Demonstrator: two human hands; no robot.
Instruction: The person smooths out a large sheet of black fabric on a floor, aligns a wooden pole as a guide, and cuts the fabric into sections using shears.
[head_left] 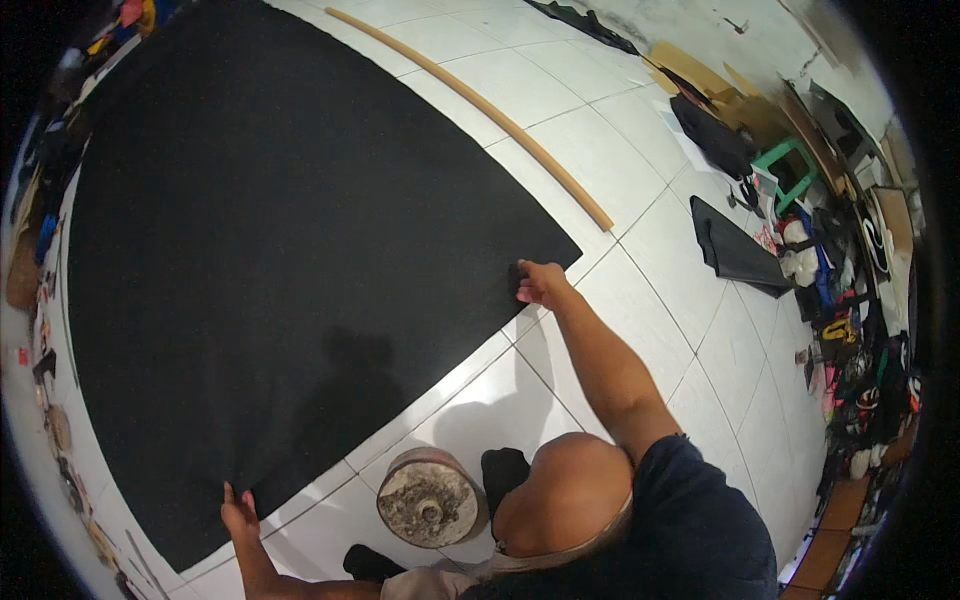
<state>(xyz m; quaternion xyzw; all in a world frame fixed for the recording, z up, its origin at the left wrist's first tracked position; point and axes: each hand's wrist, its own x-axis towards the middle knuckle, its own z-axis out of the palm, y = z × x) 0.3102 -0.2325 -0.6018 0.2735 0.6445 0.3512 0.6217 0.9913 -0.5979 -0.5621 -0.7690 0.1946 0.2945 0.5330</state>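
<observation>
A large sheet of black fabric (280,220) lies spread on the floor before me. At its near left edge my left hand (240,512) grips the border, and small creases run out from the fingers. Farther right, close to the fabric's right corner, my right hand (541,286) pinches the same edge, its fingertips bunching a bit of the cloth. My bent knee is between the two arms.
A round, worn cylindrical block (428,502) stands by my knee. Beyond the fabric's right side lies a long tan tube (480,105) on white tiles (660,290). Folded black material (735,250), a green plastic stool (787,172) and piled clutter line the right wall; more clutter borders the left.
</observation>
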